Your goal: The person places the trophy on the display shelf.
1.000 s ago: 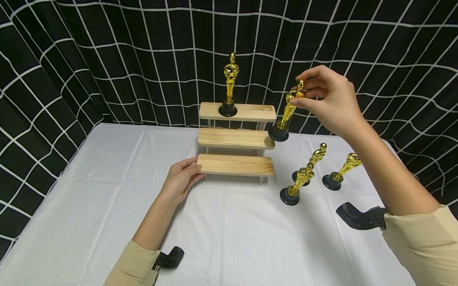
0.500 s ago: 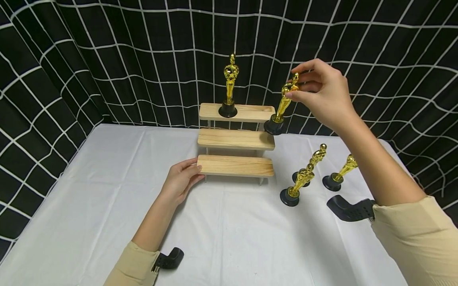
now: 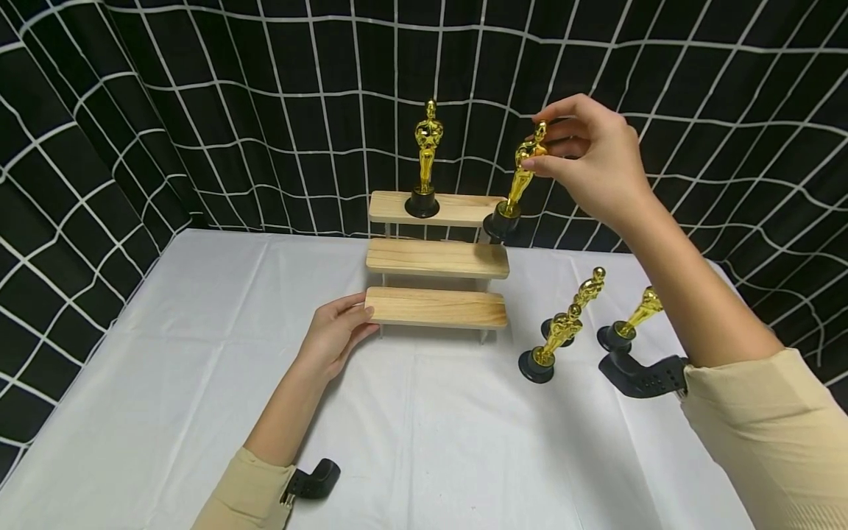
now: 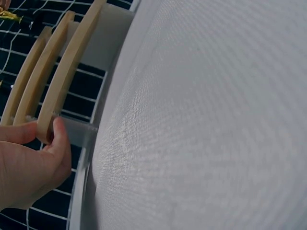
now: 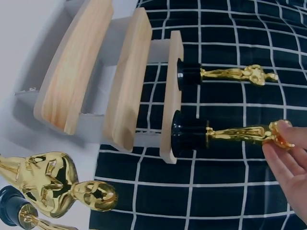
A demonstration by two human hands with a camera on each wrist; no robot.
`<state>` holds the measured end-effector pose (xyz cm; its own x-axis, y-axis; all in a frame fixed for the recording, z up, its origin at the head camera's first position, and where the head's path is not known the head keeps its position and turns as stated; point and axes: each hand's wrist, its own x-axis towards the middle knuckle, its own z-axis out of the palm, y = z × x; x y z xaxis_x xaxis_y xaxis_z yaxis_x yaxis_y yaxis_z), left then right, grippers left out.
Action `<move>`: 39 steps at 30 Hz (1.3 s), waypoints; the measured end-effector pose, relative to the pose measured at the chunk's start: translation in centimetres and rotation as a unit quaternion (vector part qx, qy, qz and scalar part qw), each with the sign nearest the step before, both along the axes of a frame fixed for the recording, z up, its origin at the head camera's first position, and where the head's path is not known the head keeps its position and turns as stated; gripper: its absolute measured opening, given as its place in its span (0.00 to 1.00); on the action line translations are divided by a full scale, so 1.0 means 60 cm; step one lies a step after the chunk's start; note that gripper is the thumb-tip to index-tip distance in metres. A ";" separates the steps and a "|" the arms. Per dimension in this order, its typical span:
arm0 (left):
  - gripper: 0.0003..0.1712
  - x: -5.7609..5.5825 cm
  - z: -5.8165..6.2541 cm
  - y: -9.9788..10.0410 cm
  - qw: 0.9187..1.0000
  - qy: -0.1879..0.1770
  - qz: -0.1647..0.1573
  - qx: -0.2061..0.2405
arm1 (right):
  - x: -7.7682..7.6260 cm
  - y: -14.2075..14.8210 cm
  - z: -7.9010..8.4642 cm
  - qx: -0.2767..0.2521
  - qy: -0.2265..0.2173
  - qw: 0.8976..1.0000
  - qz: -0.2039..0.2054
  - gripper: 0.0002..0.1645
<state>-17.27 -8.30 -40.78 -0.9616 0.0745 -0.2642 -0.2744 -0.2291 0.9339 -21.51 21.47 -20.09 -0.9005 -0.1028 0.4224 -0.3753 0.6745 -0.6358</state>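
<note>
My left hand (image 3: 336, 331) pinches the left end of the lowest shelf of a three-tier wooden display stand (image 3: 435, 308), thumb on top and fingers beneath. By its upper body, my right hand (image 3: 596, 158) holds a gold trophy statuette (image 3: 520, 184) with a black base. This statuette leans slightly, its base at the right end of the top shelf; in the right wrist view that base (image 5: 184, 134) overlaps the shelf's edge. A second gold statuette (image 3: 427, 158) stands upright on the top shelf, left of the held one.
Several more gold statuettes stand on the white-clothed table (image 3: 218, 383) right of the stand, among them a front one (image 3: 559, 335) and a right one (image 3: 636, 316) partly behind my forearm. A black grid-patterned curtain (image 3: 278, 96) hangs behind the stand.
My right hand has moved up and left with the statuette, bringing its base from beside the middle shelf to the top shelf's right end. The left hand stays put.
</note>
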 end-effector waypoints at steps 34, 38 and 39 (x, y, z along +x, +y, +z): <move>0.25 -0.002 -0.001 0.001 1.000 -0.004 -0.002 0.003 | -0.056 -0.039 0.011 -0.017 -0.007 1.000 -0.005 0.28; 0.25 -0.002 -0.001 0.000 1.000 -0.004 -0.003 0.003 | -0.063 -0.044 0.009 -0.020 -0.012 1.000 -0.003 0.28; 0.25 -0.002 -0.001 0.000 1.000 -0.004 -0.003 0.002 | -0.064 -0.045 0.009 -0.022 -0.015 1.000 -0.003 0.28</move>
<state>-17.38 -8.31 -40.83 -0.9592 0.0816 -0.2708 -0.2825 -0.2318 0.9308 -25.36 18.75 -19.57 -0.9131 -0.0794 0.3999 -0.3522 0.6479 -0.6754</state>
